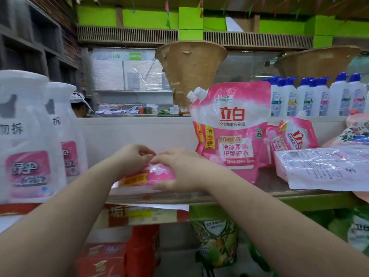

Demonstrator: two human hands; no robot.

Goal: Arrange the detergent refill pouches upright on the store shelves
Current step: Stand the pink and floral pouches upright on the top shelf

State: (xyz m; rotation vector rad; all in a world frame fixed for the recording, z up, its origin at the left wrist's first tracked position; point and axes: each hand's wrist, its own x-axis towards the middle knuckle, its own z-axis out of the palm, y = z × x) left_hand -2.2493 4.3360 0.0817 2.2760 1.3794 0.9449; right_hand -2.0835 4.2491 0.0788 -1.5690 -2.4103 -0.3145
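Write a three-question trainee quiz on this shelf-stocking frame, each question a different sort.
1. True or false: the flat pouch under both hands is already upright.
2. Which stands left of the hands? A) white jugs B) blue-capped bottles C) baskets
3. Fill in: the tall pouch right of the hands stands ____.

Key: 1 false, it lies flat with the left hand and right hand on it. 2 A. 3 upright.
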